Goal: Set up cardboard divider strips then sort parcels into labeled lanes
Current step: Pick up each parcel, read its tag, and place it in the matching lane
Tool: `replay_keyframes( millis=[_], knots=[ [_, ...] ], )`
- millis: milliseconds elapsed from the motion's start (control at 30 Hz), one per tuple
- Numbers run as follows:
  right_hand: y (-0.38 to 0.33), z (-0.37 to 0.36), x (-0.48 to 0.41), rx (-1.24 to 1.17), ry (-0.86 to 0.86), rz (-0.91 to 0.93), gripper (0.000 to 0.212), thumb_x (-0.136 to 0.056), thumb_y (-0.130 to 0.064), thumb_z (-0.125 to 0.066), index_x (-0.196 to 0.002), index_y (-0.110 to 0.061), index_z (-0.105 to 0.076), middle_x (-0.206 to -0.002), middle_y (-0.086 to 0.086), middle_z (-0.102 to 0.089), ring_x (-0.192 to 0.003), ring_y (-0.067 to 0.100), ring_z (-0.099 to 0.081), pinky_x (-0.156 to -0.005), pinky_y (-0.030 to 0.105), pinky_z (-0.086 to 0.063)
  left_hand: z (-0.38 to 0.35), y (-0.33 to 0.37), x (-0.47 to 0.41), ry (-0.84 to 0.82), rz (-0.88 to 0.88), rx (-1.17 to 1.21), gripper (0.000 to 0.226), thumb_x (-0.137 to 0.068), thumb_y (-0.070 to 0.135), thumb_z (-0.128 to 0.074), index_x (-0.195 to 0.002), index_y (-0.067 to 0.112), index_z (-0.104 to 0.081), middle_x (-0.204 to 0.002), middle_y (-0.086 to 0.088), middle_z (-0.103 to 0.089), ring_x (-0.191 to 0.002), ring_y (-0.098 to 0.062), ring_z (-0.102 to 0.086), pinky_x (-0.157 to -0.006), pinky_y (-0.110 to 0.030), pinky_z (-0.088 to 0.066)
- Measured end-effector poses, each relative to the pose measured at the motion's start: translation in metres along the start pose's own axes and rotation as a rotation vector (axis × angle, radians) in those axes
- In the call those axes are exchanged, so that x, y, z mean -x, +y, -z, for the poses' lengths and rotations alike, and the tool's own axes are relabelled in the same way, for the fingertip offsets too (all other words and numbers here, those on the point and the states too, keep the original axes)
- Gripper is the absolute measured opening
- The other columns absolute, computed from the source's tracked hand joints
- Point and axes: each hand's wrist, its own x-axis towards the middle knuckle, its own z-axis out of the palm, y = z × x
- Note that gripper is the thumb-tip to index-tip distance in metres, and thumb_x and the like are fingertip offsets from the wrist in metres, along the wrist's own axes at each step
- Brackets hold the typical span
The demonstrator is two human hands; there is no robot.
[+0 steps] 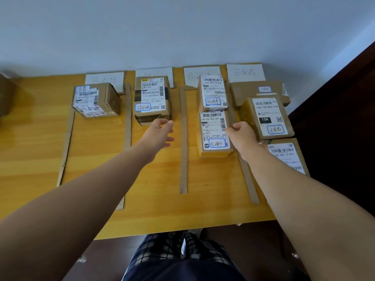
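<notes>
Cardboard divider strips point(183, 138) split the wooden table point(154, 189) into lanes, each headed by a white handwritten card point(245, 73) at the back. The first lane holds one parcel point(95, 100), and so does the second lane point(152, 100). In the third lane a far parcel point(213, 92) sits behind a near one point(215, 134). Three parcels lie in the fourth lane, the middle one point(267, 116) tilted. My left hand point(160, 132) hovers just in front of the second-lane parcel, fingers loosely curled and holding nothing. My right hand point(241, 132) grips the right edge of the near third-lane parcel, thumb on top.
Other strips lie at the left point(67, 147), between the first two lanes point(127, 118) and under my right forearm point(247, 175). A brown box point(6, 94) sits at the far left edge. The wall runs behind the table, with dark floor to the right.
</notes>
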Motion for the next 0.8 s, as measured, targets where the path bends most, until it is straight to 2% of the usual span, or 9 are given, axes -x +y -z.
replay_keyframes(
  millis=[133, 200, 333, 433, 600, 800],
  knots=[
    [-0.017, 0.008, 0.013, 0.172, 0.058, 0.108, 0.039, -0.095, -0.024, -0.054, -0.131, -0.011, -0.046, -0.112, 0.002, -0.057, -0.071, 0.009, -0.049, -0.053, 0.021, -0.039, 0.009, 0.01, 0.009, 0.022, -0.04, 0.022, 0.036, -0.099, 0.037, -0.043, -0.13, 0.018, -0.046, -0.118, -0.003, -0.058, -0.099, -0.018, -0.062, -0.082, -0.032, -0.052],
    [-0.032, 0.009, 0.019, 0.217, 0.071, 0.172, 0.037, -0.095, -0.025, -0.054, -0.128, -0.011, -0.049, -0.107, -0.002, -0.052, -0.077, 0.011, -0.05, -0.053, 0.023, -0.037, 0.016, 0.017, 0.012, 0.032, -0.058, 0.044, 0.031, -0.099, 0.037, -0.045, -0.125, 0.019, -0.047, -0.118, -0.003, -0.059, -0.099, -0.018, -0.062, -0.083, -0.032, -0.053],
    [-0.061, 0.0, 0.033, 0.175, 0.049, 0.265, 0.035, -0.094, -0.023, -0.053, -0.127, -0.013, -0.049, -0.115, 0.002, -0.056, -0.078, 0.014, -0.055, -0.052, 0.022, -0.04, 0.039, 0.026, 0.019, 0.047, -0.099, 0.067, 0.022, -0.099, 0.033, -0.047, -0.117, 0.021, -0.051, -0.119, -0.004, -0.059, -0.102, -0.019, -0.061, -0.083, -0.031, -0.051],
    [-0.085, -0.017, 0.05, 0.191, 0.036, 0.303, 0.037, -0.093, -0.025, -0.052, -0.129, -0.015, -0.049, -0.116, 0.001, -0.055, -0.088, 0.018, -0.057, -0.065, 0.027, -0.048, 0.066, 0.024, 0.025, 0.067, -0.138, 0.056, 0.022, -0.099, 0.03, -0.047, -0.118, 0.02, -0.053, -0.121, -0.003, -0.059, -0.103, -0.018, -0.061, -0.085, -0.031, -0.051],
    [-0.129, -0.073, 0.086, 0.182, 0.023, 0.358, 0.036, -0.095, -0.023, -0.052, -0.129, -0.013, -0.05, -0.127, 0.005, -0.054, -0.114, 0.023, -0.053, -0.082, 0.029, -0.041, 0.136, 0.008, 0.034, 0.087, -0.164, 0.053, 0.03, -0.098, 0.028, -0.049, -0.125, 0.014, -0.055, -0.121, -0.007, -0.059, -0.104, -0.02, -0.061, -0.083, -0.03, -0.05],
    [-0.178, -0.171, 0.133, 0.155, -0.022, 0.367, 0.029, -0.095, -0.024, -0.05, -0.122, -0.014, -0.055, -0.126, 0.006, -0.057, -0.111, 0.024, -0.055, -0.087, 0.034, -0.047, 0.25, -0.025, 0.043, 0.125, -0.194, 0.052, 0.024, -0.097, 0.025, -0.051, -0.118, 0.015, -0.056, -0.116, -0.006, -0.059, -0.096, -0.019, -0.06, -0.082, -0.03, -0.05]
  ],
)
